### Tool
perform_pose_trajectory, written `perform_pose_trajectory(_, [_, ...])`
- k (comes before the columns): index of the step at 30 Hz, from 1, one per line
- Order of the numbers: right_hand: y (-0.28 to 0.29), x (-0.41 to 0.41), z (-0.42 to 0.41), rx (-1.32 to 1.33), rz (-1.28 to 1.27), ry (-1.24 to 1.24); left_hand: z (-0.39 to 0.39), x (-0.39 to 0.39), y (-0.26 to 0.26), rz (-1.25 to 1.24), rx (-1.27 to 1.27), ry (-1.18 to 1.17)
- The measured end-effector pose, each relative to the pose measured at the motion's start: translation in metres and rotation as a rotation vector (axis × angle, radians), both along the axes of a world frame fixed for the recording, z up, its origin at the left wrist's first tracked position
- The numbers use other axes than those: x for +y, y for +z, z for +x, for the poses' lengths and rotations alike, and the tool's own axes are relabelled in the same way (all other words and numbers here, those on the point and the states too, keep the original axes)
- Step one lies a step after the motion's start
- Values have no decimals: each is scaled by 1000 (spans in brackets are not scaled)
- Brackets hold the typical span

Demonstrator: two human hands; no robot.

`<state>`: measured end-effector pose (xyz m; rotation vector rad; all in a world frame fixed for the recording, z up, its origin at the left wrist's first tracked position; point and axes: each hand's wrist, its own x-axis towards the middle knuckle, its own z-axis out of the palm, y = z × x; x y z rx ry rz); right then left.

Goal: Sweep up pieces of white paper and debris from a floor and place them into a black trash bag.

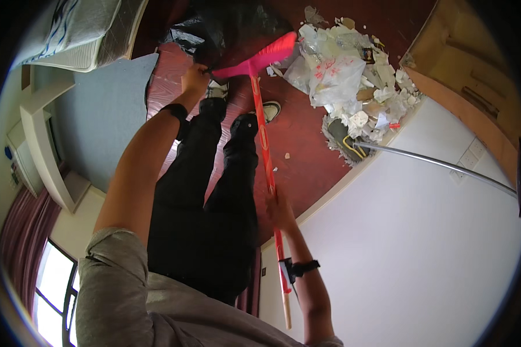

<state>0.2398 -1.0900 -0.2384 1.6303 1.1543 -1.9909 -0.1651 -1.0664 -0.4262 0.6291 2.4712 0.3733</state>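
My left hand (pixel 195 80) is closed on the edge of a black plastic bag (pixel 225 26) that lies at the top of the view. My right hand (pixel 280 210) grips the red handle of a pink broom (pixel 264 139) about midway along. The broom's head, with pink and red bristles, rests over or against the bag, beside my left hand; whether it touches the floor I cannot tell. Right of the bristles lies a heap of litter (pixel 373 82) made of crumpled paper and plastic, with a white plastic bag (pixel 336 80) bearing red writing on top.
A grey mop head (pixel 345 139) with a metal pole lies against the heap by the white wall (pixel 408 225). An open wooden furniture piece (pixel 469 78) stands at the right. Mattresses (pixel 82 47) are at upper left, above a grey mat (pixel 108 112). Small scraps dot the red floor.
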Motion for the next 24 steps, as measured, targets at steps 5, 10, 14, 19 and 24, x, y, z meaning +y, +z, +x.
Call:
perform_pose_trajectory(5, [48,-1,18,-80,-91,-76,15,1,8,-46,11,28])
perform_pose_trajectory(10, [65,-36,63,-66,-176,-287,12,-16,-5,-65,22,-145])
perform_pose_trajectory(14, [86,-30,68,-41,-180,-421,33,-19,-5,-92,-38,14])
perform_pose_trajectory(19, [89,-10,65,-96,-217,-401,40,-26,-10,-69,-46,55])
perform_pose_trajectory(24, [88,0,44,-98,-271,-496,46,-24,-16,21,61,32])
